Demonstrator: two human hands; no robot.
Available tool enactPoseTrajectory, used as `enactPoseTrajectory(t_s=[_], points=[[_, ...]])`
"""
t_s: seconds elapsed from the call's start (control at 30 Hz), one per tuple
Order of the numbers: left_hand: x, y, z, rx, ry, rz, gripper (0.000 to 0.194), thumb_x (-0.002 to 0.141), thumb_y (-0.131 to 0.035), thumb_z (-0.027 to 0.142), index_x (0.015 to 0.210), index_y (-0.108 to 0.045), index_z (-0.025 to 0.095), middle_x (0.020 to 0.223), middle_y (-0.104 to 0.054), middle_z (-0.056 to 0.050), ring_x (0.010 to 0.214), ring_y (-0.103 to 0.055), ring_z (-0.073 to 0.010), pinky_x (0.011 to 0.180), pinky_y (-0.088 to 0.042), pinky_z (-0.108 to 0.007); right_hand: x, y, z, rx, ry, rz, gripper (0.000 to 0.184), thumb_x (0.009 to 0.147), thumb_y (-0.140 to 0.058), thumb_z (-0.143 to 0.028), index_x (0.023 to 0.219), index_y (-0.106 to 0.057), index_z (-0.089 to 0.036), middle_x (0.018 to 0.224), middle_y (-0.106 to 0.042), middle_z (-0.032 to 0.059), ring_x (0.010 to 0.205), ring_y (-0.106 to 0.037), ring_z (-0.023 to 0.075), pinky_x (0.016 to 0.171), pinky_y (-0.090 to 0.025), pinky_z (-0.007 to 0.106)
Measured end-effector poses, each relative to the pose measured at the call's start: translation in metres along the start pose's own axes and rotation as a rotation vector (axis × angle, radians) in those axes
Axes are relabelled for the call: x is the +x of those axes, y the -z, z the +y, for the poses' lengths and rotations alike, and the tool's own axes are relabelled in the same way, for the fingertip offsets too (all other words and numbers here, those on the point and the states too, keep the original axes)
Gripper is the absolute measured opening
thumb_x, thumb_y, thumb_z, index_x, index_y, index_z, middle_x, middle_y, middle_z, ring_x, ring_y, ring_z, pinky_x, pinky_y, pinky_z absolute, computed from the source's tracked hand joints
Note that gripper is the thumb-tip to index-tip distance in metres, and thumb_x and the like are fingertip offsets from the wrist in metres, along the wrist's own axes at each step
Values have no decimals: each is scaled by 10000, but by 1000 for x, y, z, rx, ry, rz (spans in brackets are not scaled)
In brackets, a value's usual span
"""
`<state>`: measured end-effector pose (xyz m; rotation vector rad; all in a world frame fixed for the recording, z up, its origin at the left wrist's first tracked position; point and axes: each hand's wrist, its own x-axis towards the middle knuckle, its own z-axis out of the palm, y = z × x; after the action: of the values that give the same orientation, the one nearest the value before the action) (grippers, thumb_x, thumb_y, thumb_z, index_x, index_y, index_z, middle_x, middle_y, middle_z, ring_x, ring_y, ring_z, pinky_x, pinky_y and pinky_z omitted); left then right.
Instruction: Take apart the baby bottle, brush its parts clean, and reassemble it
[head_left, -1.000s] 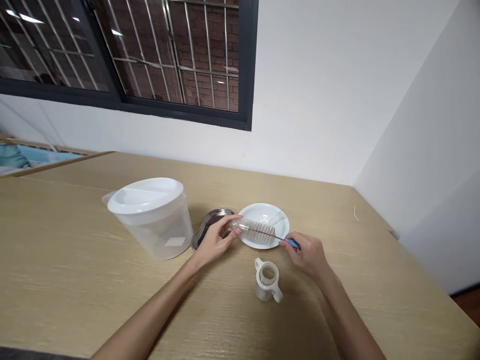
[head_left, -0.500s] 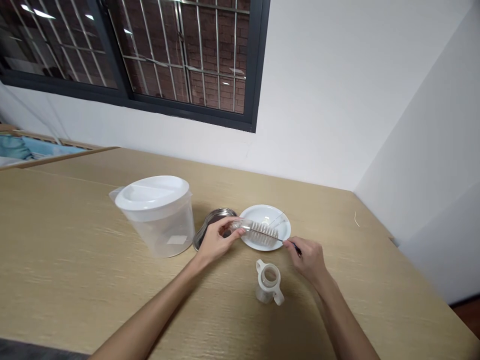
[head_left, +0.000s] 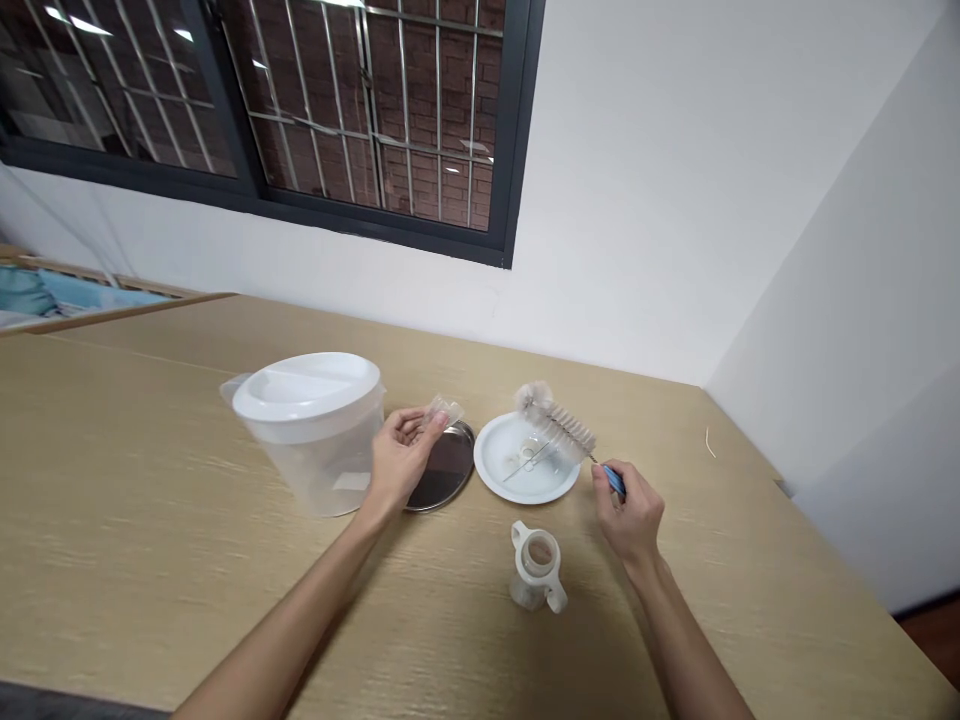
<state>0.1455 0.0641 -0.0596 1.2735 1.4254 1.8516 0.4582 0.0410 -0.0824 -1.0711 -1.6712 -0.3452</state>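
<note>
In my left hand (head_left: 401,450) is a clear plastic bottle cap (head_left: 448,410), pinched between thumb and fingers and partly hidden by them. It hangs over a round metal tray (head_left: 442,475). My right hand (head_left: 631,510) grips the blue handle of a bottle brush (head_left: 559,425); its white bristles slant up and left above a white bowl (head_left: 491,490). Inside the bowl lie a thin straight piece (head_left: 525,463) and some small clear parts. Nearer to me, a baby bottle (head_left: 534,575) with two white side handles stands upright and uncapped between my forearms.
A translucent pitcher (head_left: 315,460) with a white lid stands left of the tray, close to my left wrist. A thin pale strip (head_left: 710,442) lies at the table's right side. Behind the wooden table (head_left: 150,520) are a white wall and a barred window.
The bottle brush has come out of the clear cap and now points up over the bowl. My left hand has moved left and up with the cap, my right hand slightly right.
</note>
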Motion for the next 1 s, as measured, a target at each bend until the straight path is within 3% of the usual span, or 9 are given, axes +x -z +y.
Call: enactPoseTrajectory(t_s=[0.13, 0.3, 0.37, 0.53, 0.67, 0.77, 0.87, 1.0], points=[[8, 8, -7, 84, -18, -17, 663, 701, -777, 572, 1153, -523, 159, 1121, -683, -144, 933, -704, -244, 845, -571, -381, 0, 0, 1, -11, 9, 2, 178, 981, -568, -314, 886, -617, -172, 736, -656, 26, 560, -539, 118, 600, -404, 256], [14, 22, -27, 764, -168, -282, 474, 855, -611, 462, 1249, -561, 204, 1144, -667, -130, 985, -670, -289, 879, -523, -411, 0, -1, -3, -16, 63, -22, 164, 980, -573, -287, 874, -613, -168, 711, -642, 16, 568, -546, 113, 591, -387, 251], [13, 23, -34, 854, -170, -345, 412, 854, -591, 409, 1209, -597, 201, 1122, -675, -143, 1000, -659, -326, 873, -505, -428, 0, -1, -4, -24, 72, -20, 165, 979, -573, -286, 872, -614, -168, 706, -639, 16, 565, -543, 114, 590, -383, 251], [5, 17, -40, 949, -161, -388, 377, 800, -622, 346, 1137, -641, 177, 1061, -705, -177, 984, -644, -392, 840, -489, -455, 1, 0, -1, -31, 54, 8, 165, 972, -581, -289, 870, -620, -166, 705, -644, 17, 542, -525, 110, 579, -377, 252], [3, 13, -33, 942, -200, -353, 475, 835, -590, 464, 1185, -619, 144, 1171, -664, -210, 1089, -600, -416, 932, -460, -501, 1, 0, 2, -39, 51, 26, 151, 964, -591, -280, 872, -624, -166, 709, -648, 8, 567, -548, 105, 590, -388, 245], [2, 11, -24, 867, -272, -306, 516, 909, -468, 541, 1215, -595, 145, 1241, -629, -187, 1166, -568, -367, 1013, -429, -473, 2, -1, 6, -41, 47, 62, 142, 950, -612, -283, 867, -629, -169, 715, -656, 0, 578, -564, 102, 587, -393, 234], [0, 5, -15, 787, -342, -310, 467, 956, -377, 523, 1142, -621, 170, 1188, -664, -139, 1138, -586, -302, 1019, -434, -412, 1, -3, 12, -58, 29, 96, 159, 949, -617, -299, 857, -629, -170, 707, -657, -2, 588, -582, 110, 592, -398, 235], [2, -17, -7, 779, -384, -511, 415, 964, -372, 459, 1059, -673, 190, 1098, -717, -94, 1052, -633, -250, 976, -461, -351, 0, -6, 21, -81, -10, 106, 187, 964, -597, -315, 855, -629, -167, 703, -660, 9, 604, -602, 127, 605, -403, 244]])
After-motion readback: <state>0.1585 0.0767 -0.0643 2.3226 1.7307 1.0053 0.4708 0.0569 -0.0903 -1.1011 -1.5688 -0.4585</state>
